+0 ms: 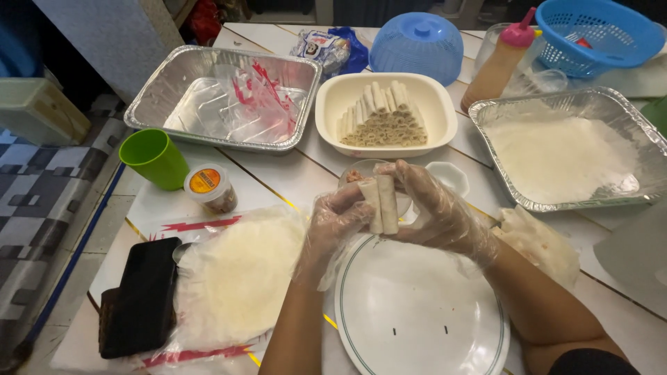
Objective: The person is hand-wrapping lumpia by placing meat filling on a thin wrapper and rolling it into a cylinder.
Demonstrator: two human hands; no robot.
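Observation:
Both hands wear thin clear plastic gloves. My left hand (335, 223) and my right hand (436, 212) hold a pale rolled spring roll (382, 203) upright between the fingertips, above the far rim of a white plate (417, 312) with a green line near its edge. Behind the roll sits a small clear bowl of filling (356, 173), partly hidden by my fingers. A cream rectangular dish (333, 104) further back holds a stack of several finished rolls (384, 118). Round wrappers lie on plastic (240, 278) to the left of the plate.
An empty foil tray with a plastic bag (222, 97) is at back left, another foil tray of white wrappers (563, 149) at right. A green cup (154, 158), small lidded jar (210, 187), black phone (139, 295), sauce bottle (500, 62), blue colander (594, 35) and blue lid (417, 45) surround them.

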